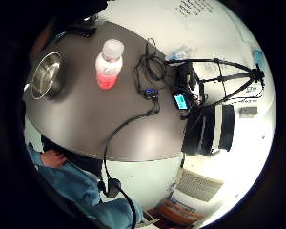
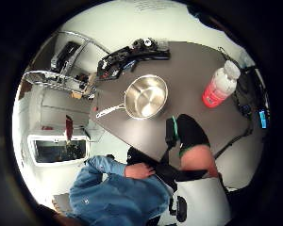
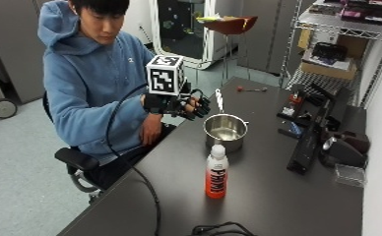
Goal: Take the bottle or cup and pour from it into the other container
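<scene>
While my black-gloved right hand [image 3: 178, 104] hangs in the air above the near edge of the dark grey table [image 3: 263, 196], with its fingers loosely bent and nothing in them, the task looks to me to be at its very start: nothing has been picked up yet. The clear plastic bottle with the white cap and red drink in its lower part [image 3: 216, 172] stands upright on the table, well apart from my hand and a little way from the round, shiny steel saucepan with the long handle [image 3: 225, 129], which sits further along the table and seems empty.

As I judge it, the next move calls for reaching down and across to the bottle, wrapping my fingers round its body, and dealing with the cap, which is on, before any tipping over the pan.

Counted: one bottle, one saucepan, one gloved hand. My bare hand [image 3: 151, 129] rests low by the table's edge.
</scene>
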Demonstrator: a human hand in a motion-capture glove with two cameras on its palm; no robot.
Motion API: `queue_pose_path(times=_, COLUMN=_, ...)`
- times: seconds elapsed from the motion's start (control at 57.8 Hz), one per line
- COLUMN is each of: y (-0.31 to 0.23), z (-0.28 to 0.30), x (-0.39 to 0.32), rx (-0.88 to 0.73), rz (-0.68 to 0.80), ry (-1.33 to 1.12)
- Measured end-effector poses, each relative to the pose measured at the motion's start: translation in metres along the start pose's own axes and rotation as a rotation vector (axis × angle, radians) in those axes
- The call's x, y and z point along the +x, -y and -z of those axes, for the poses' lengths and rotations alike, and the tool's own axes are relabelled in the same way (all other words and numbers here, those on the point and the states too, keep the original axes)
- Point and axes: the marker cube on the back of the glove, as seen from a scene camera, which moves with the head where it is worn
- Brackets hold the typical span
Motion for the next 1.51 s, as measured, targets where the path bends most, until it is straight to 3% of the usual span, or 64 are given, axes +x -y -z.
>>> queue_pose_path(times=0.277, y=-0.014, z=0.003, x=0.079, rx=0.039, rz=-0.042, ry=0.073)
queue_pose_path(times=0.588, y=-0.016, z=-0.001, x=0.148, rx=0.277, rz=-0.063, ry=0.251)
queue_pose_path(times=0.813, y=-0.003, z=-0.028, x=0.192, rx=0.367, rz=-0.009, ry=0.555)
queue_pose_path(times=1.09, y=0.009, z=-0.058, x=0.213, rx=0.444, rz=-0.061, ry=0.798)
queue_pose_path(times=1.505, y=0.038, z=-0.098, x=0.205, rx=0.399, rz=-0.063, ry=0.942)
